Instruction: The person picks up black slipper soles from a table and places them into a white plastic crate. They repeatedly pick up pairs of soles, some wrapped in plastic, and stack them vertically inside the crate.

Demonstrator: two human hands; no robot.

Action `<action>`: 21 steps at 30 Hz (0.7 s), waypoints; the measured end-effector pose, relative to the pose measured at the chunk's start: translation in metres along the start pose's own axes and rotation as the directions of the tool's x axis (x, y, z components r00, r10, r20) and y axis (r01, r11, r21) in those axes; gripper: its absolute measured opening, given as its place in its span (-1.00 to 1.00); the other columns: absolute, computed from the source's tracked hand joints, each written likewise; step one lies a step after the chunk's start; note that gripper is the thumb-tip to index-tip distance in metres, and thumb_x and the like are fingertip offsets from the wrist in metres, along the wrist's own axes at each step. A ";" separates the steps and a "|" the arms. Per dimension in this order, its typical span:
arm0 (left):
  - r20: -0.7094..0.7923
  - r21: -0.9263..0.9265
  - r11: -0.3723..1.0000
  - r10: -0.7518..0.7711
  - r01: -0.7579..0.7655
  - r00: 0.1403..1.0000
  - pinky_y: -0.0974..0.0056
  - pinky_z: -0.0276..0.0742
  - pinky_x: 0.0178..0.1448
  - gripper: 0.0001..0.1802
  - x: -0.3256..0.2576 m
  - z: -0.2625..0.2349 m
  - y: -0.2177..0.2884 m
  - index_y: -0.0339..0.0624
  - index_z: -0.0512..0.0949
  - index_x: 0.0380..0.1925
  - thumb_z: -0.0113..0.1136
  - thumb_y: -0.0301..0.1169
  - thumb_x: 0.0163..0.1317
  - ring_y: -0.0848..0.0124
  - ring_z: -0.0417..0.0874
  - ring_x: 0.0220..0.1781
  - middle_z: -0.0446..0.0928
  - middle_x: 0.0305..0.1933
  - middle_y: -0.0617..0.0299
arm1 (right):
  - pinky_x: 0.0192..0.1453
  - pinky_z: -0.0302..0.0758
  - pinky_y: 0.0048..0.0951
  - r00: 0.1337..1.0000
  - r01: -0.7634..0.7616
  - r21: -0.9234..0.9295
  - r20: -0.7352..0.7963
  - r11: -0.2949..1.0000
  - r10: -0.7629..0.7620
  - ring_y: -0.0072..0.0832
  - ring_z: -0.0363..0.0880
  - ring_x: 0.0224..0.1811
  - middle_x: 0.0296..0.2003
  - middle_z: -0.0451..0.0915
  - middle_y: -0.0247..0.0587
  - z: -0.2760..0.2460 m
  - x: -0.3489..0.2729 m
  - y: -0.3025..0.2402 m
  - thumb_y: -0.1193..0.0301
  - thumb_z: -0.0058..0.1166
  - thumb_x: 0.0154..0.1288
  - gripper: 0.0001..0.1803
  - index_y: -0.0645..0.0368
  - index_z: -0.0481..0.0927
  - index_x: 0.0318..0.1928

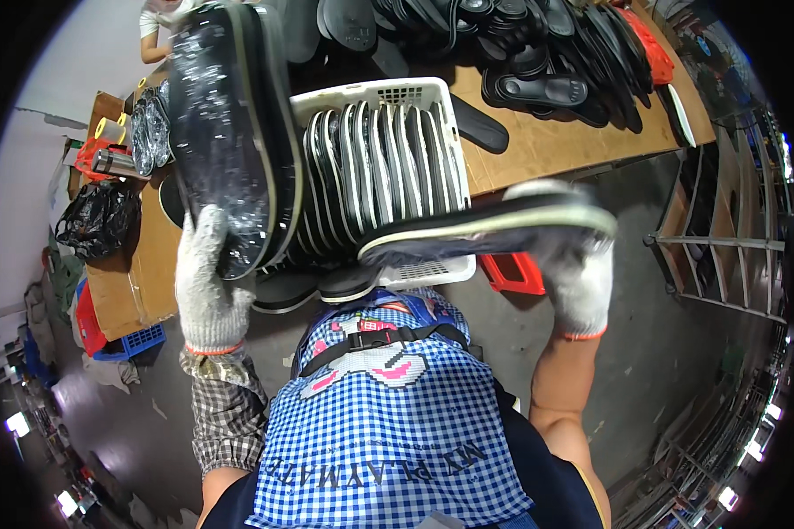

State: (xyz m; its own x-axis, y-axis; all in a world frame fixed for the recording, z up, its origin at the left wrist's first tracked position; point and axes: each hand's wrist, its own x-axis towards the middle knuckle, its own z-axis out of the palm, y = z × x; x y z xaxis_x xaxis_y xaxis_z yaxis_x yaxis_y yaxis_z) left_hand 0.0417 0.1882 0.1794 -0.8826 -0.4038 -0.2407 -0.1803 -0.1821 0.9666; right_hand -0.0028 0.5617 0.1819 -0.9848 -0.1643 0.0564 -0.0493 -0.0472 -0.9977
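Observation:
White knitted gloves cover both hands. My left hand (210, 295) grips the near end of a bundle of black shoe soles (216, 132) with a glossy film-like face, raised upright at the left of the basket. My right hand (582, 282) is closed round the heel end of a single black shoe sole (476, 231) with a pale edge. This sole lies sideways over the near right part of the white plastic basket (454, 132), slightly blurred. Inside the basket, several pale-edged soles (375, 163) stand on edge in a row. Two more dark soles (348, 284) stick out below its near left corner.
Loose black soles (538, 90) heap over the far side of the cardboard-covered table (573, 145). A black plastic bag (101, 216) and steel flask (119, 164) are at the left. A red crate (513, 275) sits below the basket; a metal rack (719, 240) stands right. Another person (154, 40) is far left.

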 end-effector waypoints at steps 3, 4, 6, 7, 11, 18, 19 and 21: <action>0.228 0.690 0.563 0.427 -0.454 0.875 0.05 0.46 0.62 -0.26 0.004 -0.043 -0.021 -0.39 0.47 0.50 0.39 -0.70 0.29 0.03 0.56 0.56 0.51 0.53 -0.18 | 0.25 0.68 -0.33 0.990 -0.044 -0.182 0.124 0.982 0.067 -0.38 0.78 0.07 -0.01 0.78 -0.18 0.002 -0.016 0.017 0.65 0.42 0.21 -0.61 0.32 0.76 0.08; 0.145 0.610 0.689 0.389 -0.391 0.910 0.06 0.47 0.61 -0.27 0.003 -0.046 -0.023 -0.39 0.47 0.50 0.39 -0.71 0.29 0.03 0.57 0.55 0.52 0.52 -0.17 | 0.26 0.68 -0.33 0.974 0.020 -0.214 0.226 0.977 0.029 -0.37 0.77 0.08 -0.01 0.78 -0.17 0.002 -0.020 0.028 0.63 0.44 0.22 -0.62 0.32 0.76 0.08; -0.055 0.251 0.948 0.214 -0.194 0.975 0.08 0.51 0.59 -0.29 0.000 -0.029 -0.018 -0.39 0.48 0.49 0.37 -0.72 0.30 0.04 0.60 0.52 0.54 0.50 -0.14 | 0.25 0.67 -0.32 0.972 -0.104 -0.081 0.202 0.991 0.119 -0.36 0.77 0.08 -0.02 0.77 -0.15 0.008 -0.028 0.045 0.55 0.48 0.28 -0.62 0.31 0.76 0.11; -0.061 0.054 0.990 0.131 -0.128 0.989 0.10 0.54 0.56 -0.32 0.001 -0.026 -0.018 -0.38 0.48 0.48 0.35 -0.72 0.34 0.07 0.61 0.49 0.55 0.48 -0.11 | 0.26 0.67 -0.32 0.973 -0.144 -0.057 0.176 0.988 0.152 -0.36 0.77 0.08 -0.01 0.77 -0.14 0.006 -0.028 0.047 0.53 0.49 0.29 -0.62 0.32 0.76 0.11; 0.056 -0.207 0.976 0.077 -0.064 0.995 0.25 0.70 0.36 -0.56 0.006 -0.021 -0.022 -0.39 0.46 0.46 0.12 -0.57 0.64 0.36 0.69 0.33 0.61 0.36 0.07 | 0.27 0.67 -0.29 0.968 -0.123 -0.134 0.203 0.983 0.149 -0.33 0.78 0.10 0.02 0.77 -0.09 0.006 -0.023 0.040 0.53 0.48 0.28 -0.62 0.33 0.76 0.10; 0.190 -0.425 0.904 0.131 -0.039 0.973 0.24 0.68 0.38 -0.53 0.015 -0.028 -0.037 -0.37 0.49 0.45 0.10 -0.68 0.58 0.30 0.67 0.36 0.54 0.44 0.03 | 0.30 0.66 -0.26 0.943 0.145 -0.310 0.332 0.939 -0.036 -0.21 0.77 0.13 0.07 0.78 -0.04 0.007 -0.021 0.057 0.54 0.40 0.17 -0.55 0.27 0.79 0.12; 0.200 -0.459 0.888 0.134 -0.028 0.970 0.24 0.68 0.39 -0.51 0.016 -0.029 -0.038 -0.36 0.51 0.44 0.11 -0.71 0.55 0.28 0.67 0.37 0.53 0.45 0.02 | 0.34 0.65 -0.27 0.938 0.112 -0.316 0.347 0.942 0.005 -0.18 0.76 0.15 0.09 0.78 -0.04 0.012 -0.023 0.066 0.58 0.35 0.17 -0.53 0.21 0.80 0.15; 0.202 -0.469 0.883 0.125 -0.016 0.971 0.24 0.67 0.40 -0.47 0.017 -0.025 -0.037 -0.35 0.52 0.44 0.15 -0.76 0.49 0.25 0.67 0.37 0.51 0.46 0.01 | 0.47 0.58 -0.21 0.904 0.126 -0.490 0.416 0.863 0.104 -0.14 0.69 0.31 0.25 0.73 -0.04 0.011 -0.033 0.102 0.58 0.33 0.20 -0.43 0.10 0.76 0.27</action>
State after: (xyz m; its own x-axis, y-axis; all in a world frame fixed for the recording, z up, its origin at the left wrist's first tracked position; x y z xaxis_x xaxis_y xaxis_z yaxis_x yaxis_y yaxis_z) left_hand 0.0438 0.1654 0.1375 -0.9676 -0.2337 -0.0956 0.0582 -0.5748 0.8162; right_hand 0.0265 0.5509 0.0785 -0.8258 -0.5628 -0.0364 -0.2486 0.4212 -0.8723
